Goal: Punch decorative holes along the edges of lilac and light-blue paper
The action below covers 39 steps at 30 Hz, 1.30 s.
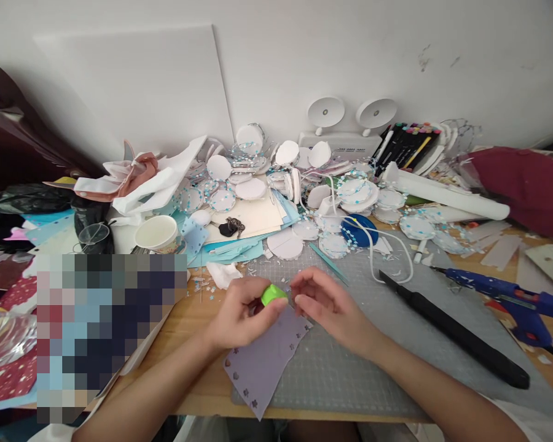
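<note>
green punch (273, 295) clamped in left hand (239, 316), at upper end of purple paper (265, 362). right hand (334, 310) just beside, fingers loosely parted, apparently empty. could crease or tear thin-looking paper by tugging punch askew; could snag lower corner at desk (198, 393) edge by leaning in.

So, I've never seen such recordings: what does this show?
No robot here: these are a person's two bare hands, seen from a camera worn on the head, looking forward and down. The left hand holds a bright green object at the far end of a purple sheet with flower and heart shapes along its edges. The right hand is curled close by; whether it grips anything is unclear. On the table lies a grey cutting mat, with a black knife and a blue glue gun to the right. White discs are piled behind.
</note>
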Tool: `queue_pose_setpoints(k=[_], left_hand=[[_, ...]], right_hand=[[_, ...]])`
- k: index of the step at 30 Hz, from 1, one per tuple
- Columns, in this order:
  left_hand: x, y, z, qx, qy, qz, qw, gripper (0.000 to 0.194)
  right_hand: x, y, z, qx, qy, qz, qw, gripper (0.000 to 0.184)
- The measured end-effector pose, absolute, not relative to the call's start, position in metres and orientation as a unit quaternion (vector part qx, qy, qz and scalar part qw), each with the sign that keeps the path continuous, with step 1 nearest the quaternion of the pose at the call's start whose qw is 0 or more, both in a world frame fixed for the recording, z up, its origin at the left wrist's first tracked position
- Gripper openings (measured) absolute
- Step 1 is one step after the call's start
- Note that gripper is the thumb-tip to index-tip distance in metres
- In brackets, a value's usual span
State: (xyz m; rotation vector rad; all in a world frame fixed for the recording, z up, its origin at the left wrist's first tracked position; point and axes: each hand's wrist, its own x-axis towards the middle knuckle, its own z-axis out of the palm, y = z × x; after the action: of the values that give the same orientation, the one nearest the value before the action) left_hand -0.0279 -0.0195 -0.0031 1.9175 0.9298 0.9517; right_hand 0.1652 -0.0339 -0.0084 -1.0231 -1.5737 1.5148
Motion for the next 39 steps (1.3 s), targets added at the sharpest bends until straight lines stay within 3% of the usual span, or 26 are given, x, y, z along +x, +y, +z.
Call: queue_pose_setpoints(k=[2,5,8,14,20,25,29,35,39], left_hand=[[-0.029,-0.018,-0.005,0.714,0.397,0.4,0.416,0.041],[-0.03,-0.016,-0.009,0.663,0.421,0.431,0.445,0.041],[-0.028,-0.015,-0.008,0.631,0.422,0.44,0.48,0.034],[-0.021,-0.011,-0.004,0.538,0.396,0.475,0.573,0.029],[-0.021,-0.011,-0.009,0.526,0.384,0.464,0.6,0.026],[-0.021,-0.011,-0.01,0.528,0.387,0.462,0.599,0.023],[-0.023,-0.01,-0.01,0.527,0.401,0.463,0.589,0.025],[-0.026,-0.009,-0.01,0.557,0.391,0.43,0.593,0.036],[-0.027,-0.012,-0.009,0.574,0.305,0.374,0.662,0.039]], right_hand=[[0.168,-0.032,-0.008,-0.441,-0.707,0.45,0.32,0.015],[0.168,-0.033,-0.01,-0.455,-0.829,0.252,0.206,0.025],[0.165,-0.036,-0.014,-0.46,-0.855,0.193,0.141,0.035],[0.162,-0.042,-0.02,-0.459,-0.838,0.253,0.15,0.026],[0.155,-0.042,-0.023,-0.458,-0.826,0.27,0.19,0.042],[0.151,-0.041,-0.024,-0.458,-0.787,0.328,0.252,0.017],[0.156,-0.036,-0.017,-0.429,-0.73,0.428,0.316,0.007],[0.181,-0.024,-0.001,-0.464,-0.591,0.496,0.435,0.015],[0.187,-0.021,0.005,-0.457,-0.62,0.496,0.402,0.015]])
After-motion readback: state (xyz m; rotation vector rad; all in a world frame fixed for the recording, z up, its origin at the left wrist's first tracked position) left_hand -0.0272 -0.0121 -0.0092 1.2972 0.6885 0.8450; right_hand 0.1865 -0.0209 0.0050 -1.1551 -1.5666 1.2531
